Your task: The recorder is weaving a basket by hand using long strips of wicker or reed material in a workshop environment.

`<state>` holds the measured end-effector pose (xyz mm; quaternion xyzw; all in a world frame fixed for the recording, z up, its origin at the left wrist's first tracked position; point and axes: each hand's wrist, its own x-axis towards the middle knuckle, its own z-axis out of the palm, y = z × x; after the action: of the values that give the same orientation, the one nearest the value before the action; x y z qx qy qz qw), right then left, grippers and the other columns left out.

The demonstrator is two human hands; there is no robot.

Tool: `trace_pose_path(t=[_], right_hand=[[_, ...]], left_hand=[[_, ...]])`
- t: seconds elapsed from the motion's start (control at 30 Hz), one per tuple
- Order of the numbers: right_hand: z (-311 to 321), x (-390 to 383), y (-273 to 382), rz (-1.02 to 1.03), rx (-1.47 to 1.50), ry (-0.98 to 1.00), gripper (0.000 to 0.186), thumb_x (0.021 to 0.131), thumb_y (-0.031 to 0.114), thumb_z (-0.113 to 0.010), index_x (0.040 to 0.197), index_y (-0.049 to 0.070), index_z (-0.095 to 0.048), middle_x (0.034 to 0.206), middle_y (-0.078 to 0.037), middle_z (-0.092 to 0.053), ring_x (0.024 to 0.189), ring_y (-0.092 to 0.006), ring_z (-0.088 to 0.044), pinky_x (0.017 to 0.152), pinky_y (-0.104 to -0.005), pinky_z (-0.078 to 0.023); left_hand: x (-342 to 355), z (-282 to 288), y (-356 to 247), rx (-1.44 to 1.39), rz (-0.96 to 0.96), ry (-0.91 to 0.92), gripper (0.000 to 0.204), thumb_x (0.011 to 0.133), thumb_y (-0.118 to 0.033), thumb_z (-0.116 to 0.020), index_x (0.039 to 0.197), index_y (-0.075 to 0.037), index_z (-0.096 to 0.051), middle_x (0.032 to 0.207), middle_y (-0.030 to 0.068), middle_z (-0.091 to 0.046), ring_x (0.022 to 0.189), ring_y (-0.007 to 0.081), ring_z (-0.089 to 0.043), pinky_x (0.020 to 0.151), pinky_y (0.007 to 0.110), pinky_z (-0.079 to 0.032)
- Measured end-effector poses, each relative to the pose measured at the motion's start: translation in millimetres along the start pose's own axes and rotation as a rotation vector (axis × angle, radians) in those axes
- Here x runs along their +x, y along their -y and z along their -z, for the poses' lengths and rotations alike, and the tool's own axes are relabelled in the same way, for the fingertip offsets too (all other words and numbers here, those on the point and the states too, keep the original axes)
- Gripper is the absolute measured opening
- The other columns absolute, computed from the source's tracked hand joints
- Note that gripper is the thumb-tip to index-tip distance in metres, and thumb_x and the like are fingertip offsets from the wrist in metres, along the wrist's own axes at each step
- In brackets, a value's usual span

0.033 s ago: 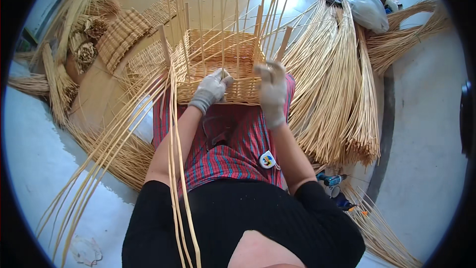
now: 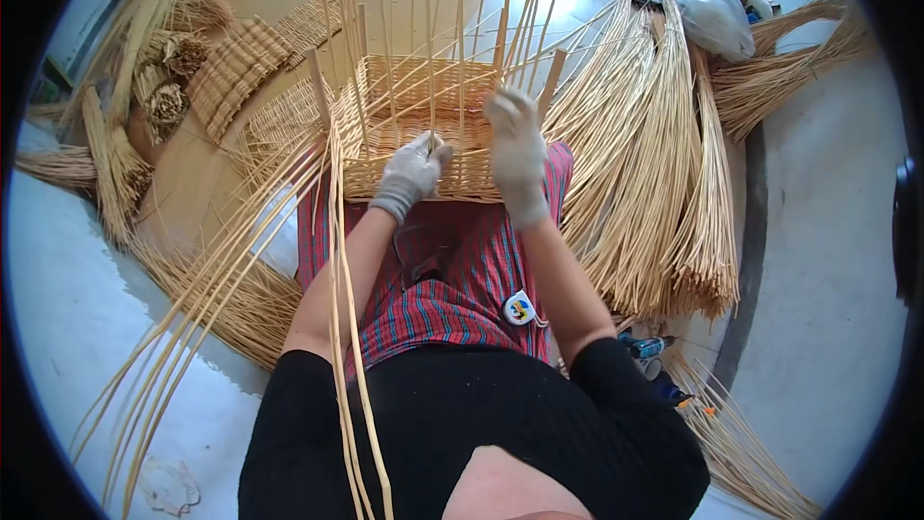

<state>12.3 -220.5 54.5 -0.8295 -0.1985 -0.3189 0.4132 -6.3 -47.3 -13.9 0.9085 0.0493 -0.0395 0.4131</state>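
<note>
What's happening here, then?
A person is handling a rectangular, straw-coloured wicker basket. The left hand, in a pale grey glove, grips its near wall; the right hand, gloved alike, is raised by its near right corner. Whether that one holds anything is unclear. Long pale rods lie bundled to the right.

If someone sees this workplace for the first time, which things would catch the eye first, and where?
Probably the pale woven basket in the middle, with tall rods standing up from it and the gloved left hand at its near rim. Next, the big fanned bundle of rods to its right. The red plaid cloth just below the basket may also stand out.
</note>
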Motion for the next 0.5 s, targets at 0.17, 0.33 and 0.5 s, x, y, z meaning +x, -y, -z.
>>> trace_pose_path(t=[0.17, 0.33, 0.5], right_hand=[[-30, 69, 0, -0.045, 0.226, 0.236, 0.068, 0.097, 0.000, -0.059, 0.161, 0.016, -0.041, 0.131, -0.016, -0.071, 0.113, -0.0312, -0.073, 0.093, -0.0357, -0.058], [38, -25, -50, -0.669, 0.864, 0.033, 0.036, 0.114, 0.021, -0.045, 0.149, 0.011, -0.044, 0.104, -0.014, -0.077, 0.096, -0.0243, -0.078, 0.060, -0.0277, -0.056], [50, -47, -65, -0.727, 0.880, 0.055, 0.027, 0.116, 0.023, -0.042, 0.138, 0.009, -0.049, 0.098, -0.012, -0.076, 0.096, -0.0226, -0.078, 0.051, -0.0212, -0.051]], left_hand=[[-4, 2, -2, -0.539, 0.229, 0.075, 0.045, 0.106, -0.051, -0.061, 0.113, -0.007, -0.070, 0.079, 0.0099, -0.072, 0.058, 0.0214, -0.070, 0.058, 0.039, -0.058], [-9, 15, -18, -0.731, 0.160, 0.085, 0.026, 0.103, -0.026, -0.072, 0.119, -0.007, -0.068, 0.079, 0.0031, -0.069, 0.043, 0.0134, -0.059, 0.040, 0.031, -0.048], [27, 27, -35, -0.242, 0.019, -0.183, 0.046, 0.088, -0.035, -0.088, 0.122, -0.011, -0.070, 0.086, 0.0066, -0.075, 0.073, 0.0138, -0.070, 0.064, 0.030, -0.054]])
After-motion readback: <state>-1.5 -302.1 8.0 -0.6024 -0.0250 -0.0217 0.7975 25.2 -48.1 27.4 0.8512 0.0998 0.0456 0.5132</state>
